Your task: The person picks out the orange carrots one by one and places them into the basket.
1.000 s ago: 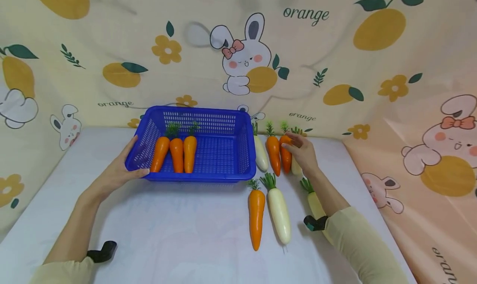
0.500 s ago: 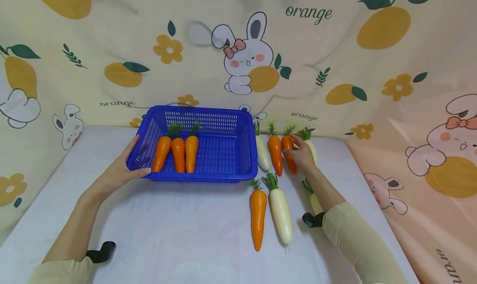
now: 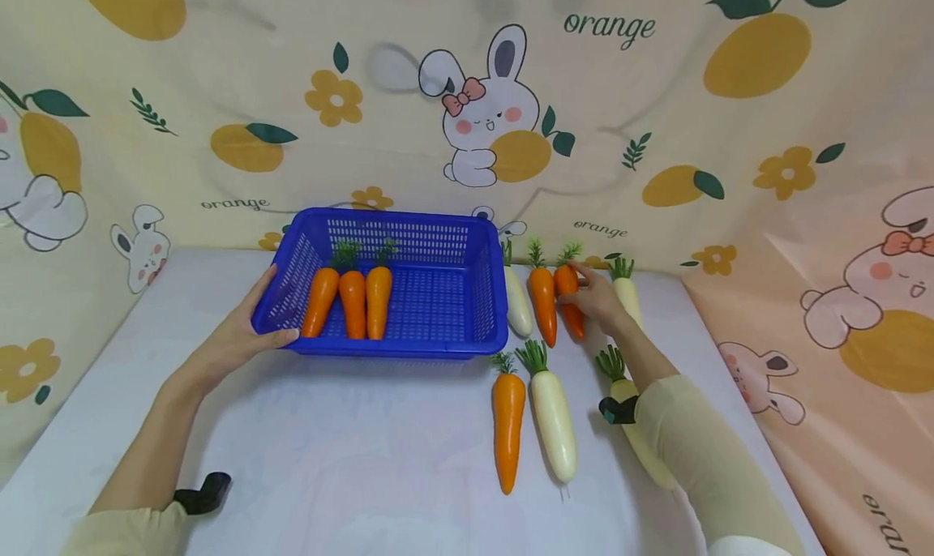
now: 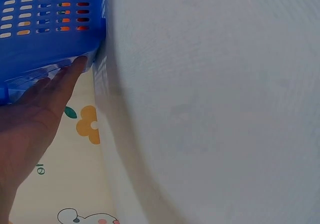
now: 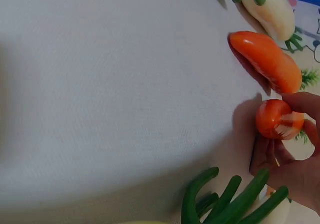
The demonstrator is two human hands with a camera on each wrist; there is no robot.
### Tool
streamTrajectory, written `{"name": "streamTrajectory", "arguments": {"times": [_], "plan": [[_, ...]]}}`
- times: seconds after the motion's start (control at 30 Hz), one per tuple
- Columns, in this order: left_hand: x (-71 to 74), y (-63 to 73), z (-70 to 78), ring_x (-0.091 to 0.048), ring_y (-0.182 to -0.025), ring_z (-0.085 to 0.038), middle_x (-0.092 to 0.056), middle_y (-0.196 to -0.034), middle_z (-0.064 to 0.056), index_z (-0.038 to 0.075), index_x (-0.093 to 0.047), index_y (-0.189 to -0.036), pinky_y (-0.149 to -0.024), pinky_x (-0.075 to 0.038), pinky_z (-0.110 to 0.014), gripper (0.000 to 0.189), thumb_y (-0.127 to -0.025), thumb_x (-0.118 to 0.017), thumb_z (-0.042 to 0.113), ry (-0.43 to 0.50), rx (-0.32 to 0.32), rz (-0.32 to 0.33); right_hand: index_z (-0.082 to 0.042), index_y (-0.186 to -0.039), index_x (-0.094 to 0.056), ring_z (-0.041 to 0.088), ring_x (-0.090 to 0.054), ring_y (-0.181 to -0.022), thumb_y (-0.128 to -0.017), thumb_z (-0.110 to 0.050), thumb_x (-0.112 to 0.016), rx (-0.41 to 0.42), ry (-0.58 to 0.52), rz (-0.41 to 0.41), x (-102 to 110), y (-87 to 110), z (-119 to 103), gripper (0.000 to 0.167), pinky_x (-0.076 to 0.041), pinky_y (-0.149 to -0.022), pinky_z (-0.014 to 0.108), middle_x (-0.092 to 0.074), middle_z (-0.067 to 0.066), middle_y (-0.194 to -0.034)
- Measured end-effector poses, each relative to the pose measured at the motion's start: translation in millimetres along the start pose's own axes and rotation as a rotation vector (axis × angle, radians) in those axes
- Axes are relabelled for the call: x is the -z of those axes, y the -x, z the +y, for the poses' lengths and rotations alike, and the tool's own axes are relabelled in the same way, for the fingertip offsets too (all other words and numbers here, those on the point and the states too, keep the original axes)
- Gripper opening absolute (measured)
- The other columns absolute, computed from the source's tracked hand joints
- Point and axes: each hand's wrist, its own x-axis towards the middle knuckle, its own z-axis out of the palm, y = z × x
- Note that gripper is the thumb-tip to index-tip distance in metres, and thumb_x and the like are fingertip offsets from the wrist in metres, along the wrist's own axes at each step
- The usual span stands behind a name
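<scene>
My left hand (image 3: 241, 329) holds the left front corner of a blue plastic basket (image 3: 409, 347). Its thumb lies on the front rim, and the fingers run along the outside, seen beneath the wall in the left wrist view. Inside the basket's left half are three carrots (image 3: 353, 305) with green tops. To the basket's right, my right hand (image 3: 600, 303) grips an orange carrot (image 3: 566, 284) between thumb and fingers. That carrot's tip faces the camera in the right wrist view. Another carrot (image 3: 542, 301) lies just left of it, and a white radish (image 3: 625, 292) lies to the hand's right.
A white radish (image 3: 517, 301) sits against the basket's right side. Nearer on the white table (image 3: 350, 459) lie a carrot (image 3: 507, 430), a radish (image 3: 554, 426) and another radish (image 3: 649, 455) partly under the right forearm. Printed cloth (image 3: 409, 159) hangs behind.
My right hand's fingers have closed around the carrot, which now slants slightly. The radish beside it has shifted to the right, away from the carrot. My left hand stays on the basket.
</scene>
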Motion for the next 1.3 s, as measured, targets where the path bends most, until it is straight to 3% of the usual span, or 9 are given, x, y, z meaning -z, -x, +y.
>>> {"name": "streamTrajectory", "arguments": {"times": [0.17,0.4,0.5,0.67,0.9,1.1,1.3], "plan": [[-0.6,0.7,0.4,0.006,-0.148,-0.047,0.014,-0.165,-0.013,0.04,0.015,-0.156,-0.11,-0.008,-0.075,0.104,-0.094,-0.069,0.032,0.007,-0.001,-0.001,-0.013,-0.158,-0.027,0.041,-0.044,-0.13,-0.09,-0.005,-0.068,-0.008,-0.159,-0.001,3.9,0.5,2.1,0.08,-0.044,-0.105,0.047,-0.039,0.029,-0.147],[0.8,0.0,0.9,0.005,-0.148,-0.049,0.013,-0.165,-0.014,0.039,0.014,-0.156,-0.11,-0.009,-0.075,0.106,-0.092,-0.07,0.034,-0.026,0.015,0.002,-0.021,-0.159,-0.025,0.036,-0.054,-0.115,-0.093,-0.008,-0.068,-0.001,-0.287,-0.006,10.6,10.2,-19.0,0.079,-0.056,-0.077,0.027,-0.036,0.025,-0.149],[2.7,0.0,2.2,0.001,-0.147,-0.052,0.011,-0.165,-0.017,0.038,0.013,-0.157,-0.109,-0.012,-0.075,0.107,-0.091,-0.071,0.036,-0.061,0.031,0.003,-0.022,-0.159,-0.024,0.032,-0.056,-0.11,-0.094,-0.009,-0.067,0.024,-0.337,-0.015,13.8,14.8,-34.3,0.079,-0.056,-0.075,0.025,-0.036,0.025,-0.149],[1.7,-2.5,4.8,0.001,-0.147,-0.051,0.011,-0.165,-0.019,0.035,0.013,-0.157,-0.11,-0.011,-0.075,0.109,-0.09,-0.073,0.036,-0.075,0.028,0.001,-0.024,-0.158,-0.026,0.032,-0.058,-0.111,-0.094,-0.013,-0.069,0.041,-0.347,-0.033,16.6,23.3,-59.6,0.079,-0.056,-0.079,0.027,-0.036,0.023,-0.149],[-2.5,-5.2,5.5,0.004,-0.147,-0.05,0.011,-0.164,-0.021,0.035,0.015,-0.157,-0.109,-0.008,-0.076,0.113,-0.088,-0.075,0.036,-0.086,0.025,0.013,-0.029,-0.156,-0.032,0.037,-0.053,-0.123,-0.092,-0.017,-0.072,0.062,-0.314,-0.073,10.3,32.0,-94.8,0.076,-0.055,-0.094,0.04,-0.036,0.02,-0.152],[-2.4,-5.5,4.4,0.002,-0.147,-0.051,0.008,-0.164,-0.021,0.036,0.013,-0.157,-0.11,-0.009,-0.075,0.112,-0.088,-0.075,0.036,-0.084,0.022,0.032,-0.034,-0.155,-0.034,0.034,-0.056,-0.118,-0.093,-0.017,-0.071,0.12,-0.308,-0.132,-4.6,35.2,-122.6,0.074,-0.054,-0.089,0.037,-0.04,0.018,-0.149],[-4.5,-5.3,2.5,0.002,-0.148,-0.049,0.008,-0.165,-0.019,0.037,0.011,-0.157,-0.111,-0.007,-0.074,0.111,-0.088,-0.075,0.034,-0.056,0.015,0.042,-0.029,-0.154,-0.037,0.03,-0.062,-0.107,-0.093,-0.014,-0.071,0.179,-0.329,-0.209,-26.3,37.0,-145.6,0.072,-0.056,-0.081,0.031,-0.045,0.017,-0.143]]}}
